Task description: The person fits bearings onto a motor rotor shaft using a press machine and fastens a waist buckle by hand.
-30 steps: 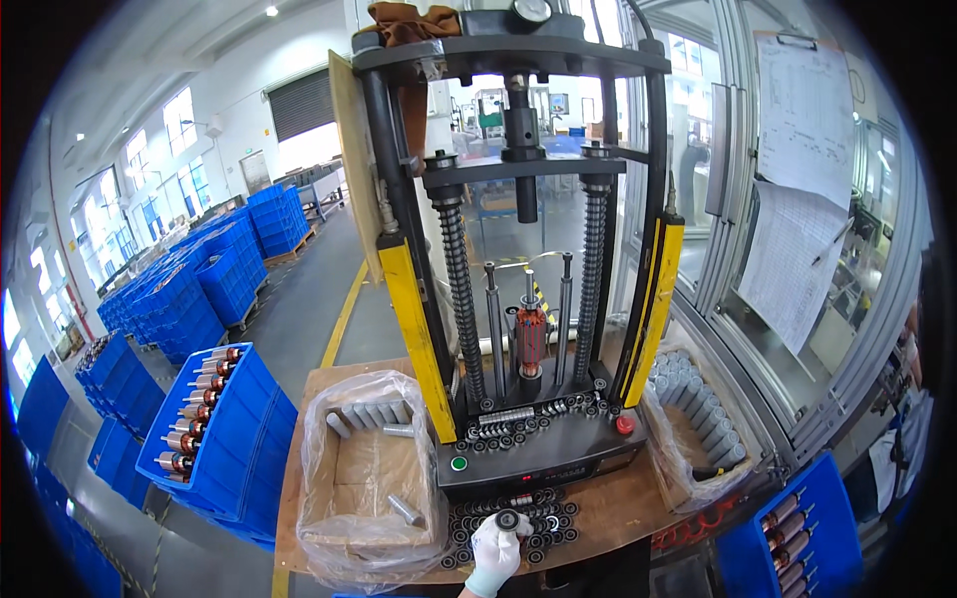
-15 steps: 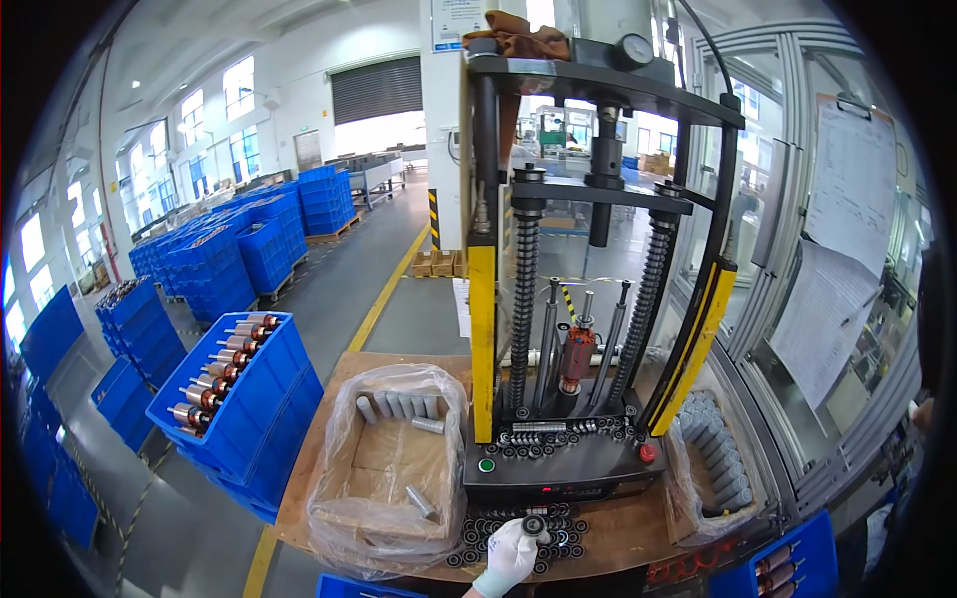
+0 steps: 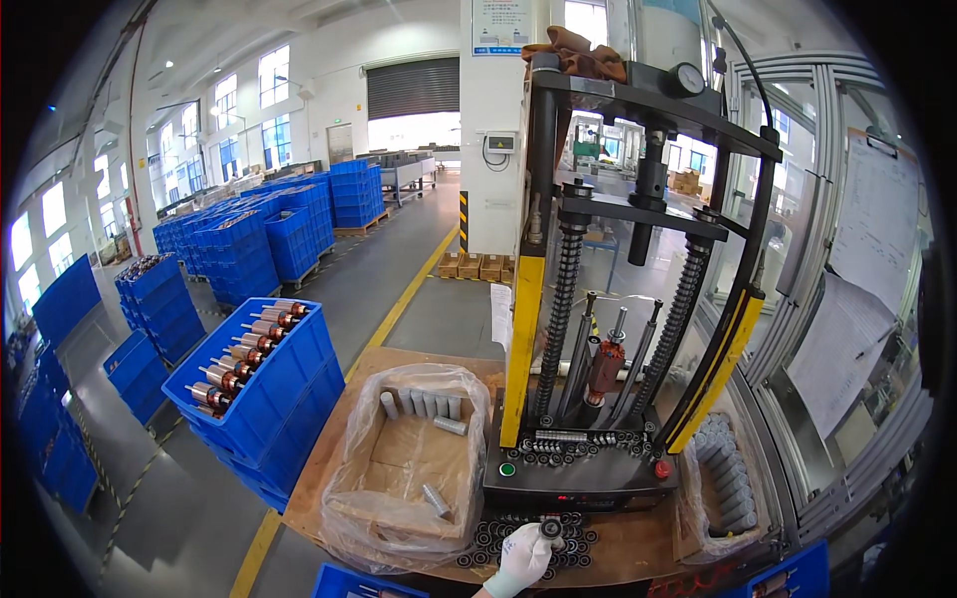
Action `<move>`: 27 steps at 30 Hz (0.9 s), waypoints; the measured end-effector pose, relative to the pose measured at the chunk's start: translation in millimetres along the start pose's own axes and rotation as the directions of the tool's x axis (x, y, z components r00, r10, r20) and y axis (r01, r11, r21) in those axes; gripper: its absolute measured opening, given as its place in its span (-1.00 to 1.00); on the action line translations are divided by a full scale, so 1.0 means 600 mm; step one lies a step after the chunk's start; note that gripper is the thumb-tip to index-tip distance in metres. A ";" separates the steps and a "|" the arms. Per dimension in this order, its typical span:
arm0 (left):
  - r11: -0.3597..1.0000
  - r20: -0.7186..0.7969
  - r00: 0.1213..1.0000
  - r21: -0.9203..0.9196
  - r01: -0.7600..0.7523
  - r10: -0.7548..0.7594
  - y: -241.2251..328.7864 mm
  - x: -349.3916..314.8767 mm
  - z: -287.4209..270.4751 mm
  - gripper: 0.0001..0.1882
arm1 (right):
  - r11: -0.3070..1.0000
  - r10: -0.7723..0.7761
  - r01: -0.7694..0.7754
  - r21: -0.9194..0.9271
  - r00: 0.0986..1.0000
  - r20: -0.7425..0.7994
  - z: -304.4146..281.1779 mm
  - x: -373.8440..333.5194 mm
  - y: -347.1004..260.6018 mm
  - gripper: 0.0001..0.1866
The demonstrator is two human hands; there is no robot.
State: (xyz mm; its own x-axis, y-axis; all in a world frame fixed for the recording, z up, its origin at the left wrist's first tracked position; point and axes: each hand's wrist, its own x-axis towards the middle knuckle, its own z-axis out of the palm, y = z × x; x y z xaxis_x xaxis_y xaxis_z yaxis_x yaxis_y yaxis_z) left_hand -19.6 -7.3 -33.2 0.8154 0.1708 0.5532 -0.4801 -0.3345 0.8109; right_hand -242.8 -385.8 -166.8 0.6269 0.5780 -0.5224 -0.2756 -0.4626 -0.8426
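Note:
My left hand (image 3: 522, 560), in a white glove, comes in from the lower edge with thumb and fingers closed on a ball bearing (image 3: 550, 529). It hovers over many loose bearings (image 3: 490, 543) spread on the wooden tabletop in front of a black press (image 3: 578, 485). A motor armature (image 3: 605, 371) with a reddish copper winding stands upright in the press, below the raised ram (image 3: 640, 245). More bearings and a row of small rings (image 3: 561, 436) lie on the press base. My right hand is not in view.
Left of the press stands a plastic-lined box (image 3: 399, 478) with several grey metal cylinders. Another box (image 3: 688, 533) of cylinders is at its right. Blue crates (image 3: 261, 399) hold armatures. The press has a green button (image 3: 507, 469), a red button (image 3: 662, 468) and yellow side guards (image 3: 522, 351).
The view has turned a little left, so the scene sits further right. My left hand still holds the bearing over the loose ones; the armature stays in the press.

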 end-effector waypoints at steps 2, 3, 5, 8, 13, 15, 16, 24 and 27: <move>1.000 -0.007 1.000 0.007 0.004 -0.004 0.006 0.002 -0.003 -0.70 | 1.000 0.015 -0.015 -0.019 1.000 0.014 -0.003 0.003 0.031 -0.73; 1.000 -0.007 1.000 0.008 0.004 -0.004 0.007 0.002 -0.004 -0.70 | 0.999 0.027 -0.026 -0.041 1.000 0.011 -0.002 0.007 0.035 -0.73; 1.000 -0.015 1.000 0.018 0.003 -0.003 -0.004 -0.005 -0.005 -0.71 | 0.995 0.045 -0.044 -0.088 0.999 0.012 -0.004 0.017 0.043 -0.73; 1.000 0.013 1.000 -0.002 0.007 -0.007 -0.012 -0.004 0.002 -0.77 | 0.992 0.058 -0.057 -0.112 0.998 0.007 -0.006 0.032 0.036 -0.73; 1.000 0.057 0.998 0.017 0.009 -0.010 -0.001 0.008 0.006 -0.78 | 0.991 0.066 -0.066 -0.117 0.998 -0.006 0.001 0.042 0.007 -0.72; 1.000 0.068 0.998 -0.007 -0.003 0.003 0.001 0.010 0.005 -0.75 | 0.990 0.065 -0.064 -0.130 0.998 0.001 -0.005 0.044 -0.001 -0.72; 1.000 0.060 0.998 0.026 -0.012 0.010 -0.002 0.009 0.005 -0.72 | 0.989 0.063 -0.062 -0.134 0.998 0.003 -0.006 0.046 -0.005 -0.72; 0.999 0.056 0.997 -0.014 0.051 -0.050 0.006 0.011 0.002 -0.73 | 0.986 0.055 -0.057 -0.154 0.998 -0.019 0.003 0.041 0.029 -0.71; 0.996 0.053 0.995 -0.014 0.084 -0.083 0.010 0.014 0.007 -0.73 | 0.987 0.060 -0.065 -0.149 0.998 -0.037 0.015 0.031 0.062 -0.70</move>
State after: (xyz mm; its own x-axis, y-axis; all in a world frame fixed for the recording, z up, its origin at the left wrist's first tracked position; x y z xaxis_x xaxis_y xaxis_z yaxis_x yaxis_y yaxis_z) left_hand -14.4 -12.0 -24.8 0.8685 0.1487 0.4729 -0.4145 -0.3056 0.8572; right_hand -248.1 -386.1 -208.8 0.6357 0.5239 -0.5670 -0.2039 -0.5945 -0.7779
